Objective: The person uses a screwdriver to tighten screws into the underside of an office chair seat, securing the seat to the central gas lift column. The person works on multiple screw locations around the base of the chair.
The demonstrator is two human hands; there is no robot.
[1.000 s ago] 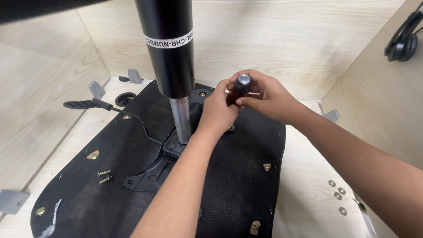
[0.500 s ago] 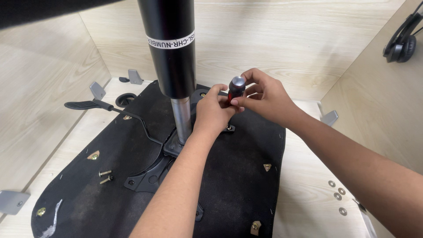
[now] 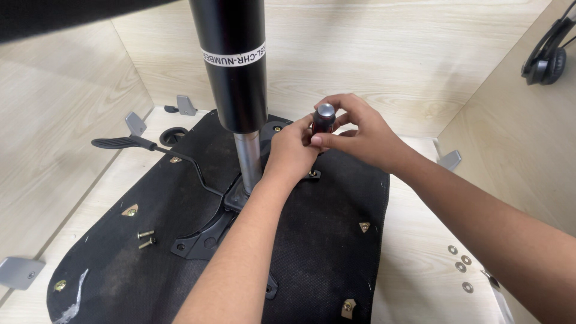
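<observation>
Head view: both hands meet on an upright screwdriver (image 3: pixel 323 120) standing over the black seat underside (image 3: pixel 336 240), beside the gas-lift column (image 3: pixel 235 66). The left hand (image 3: pixel 294 150) has its grip clamped low on the red handle. The right hand (image 3: pixel 360 135) has shifted its fingers around the metal cap since half a second ago, which suggests a turning stroke. Two loose bolts (image 3: pixel 146 239) lie apart.

Both hands (image 3: pixel 324 144) gripping upright screwdriver (image 3: pixel 323 120).

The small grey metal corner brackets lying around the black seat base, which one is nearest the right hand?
The grey metal bracket by the right wall, just beyond the right hand's wrist. The other brackets lie at the left side.
</observation>
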